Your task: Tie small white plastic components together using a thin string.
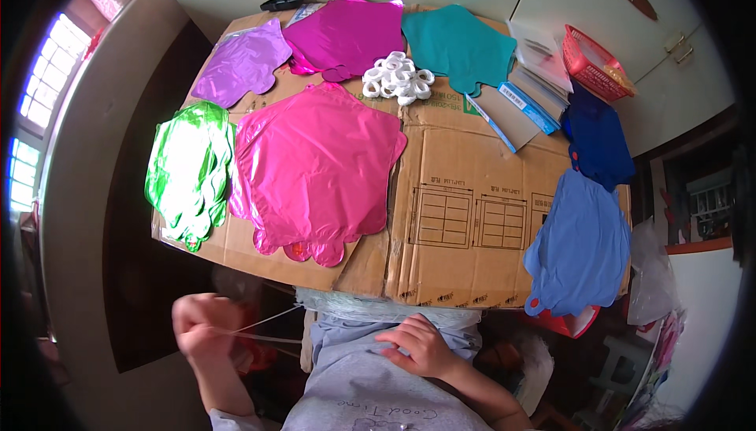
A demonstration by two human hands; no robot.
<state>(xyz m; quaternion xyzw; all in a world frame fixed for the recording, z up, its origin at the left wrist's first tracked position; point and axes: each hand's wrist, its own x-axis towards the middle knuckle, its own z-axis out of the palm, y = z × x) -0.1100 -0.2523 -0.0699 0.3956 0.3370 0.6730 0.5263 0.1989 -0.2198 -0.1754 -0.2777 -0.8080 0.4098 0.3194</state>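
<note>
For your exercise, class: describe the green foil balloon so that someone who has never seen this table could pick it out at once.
Start at the flattened cardboard sheet covering the table. Go to its left edge, beside the big pink star-shaped foil balloon. There lies the green foil balloon, deflated and crinkled, overhanging the cardboard; it is the only green one, shinier than the flat blue and teal balloons opposite.

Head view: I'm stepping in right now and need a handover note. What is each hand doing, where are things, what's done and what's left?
Left hand: blurred, pinching thin white ribbon.
Right hand: at the lap, fingers curled on the ribbon's other end, as far as I can tell.
On the cardboard: flat foil balloons, the big pink balloon nearest, plus a pile of white ribbon coils.
Done: balloons laid out.
Left: none looks inflated or tied.
</note>
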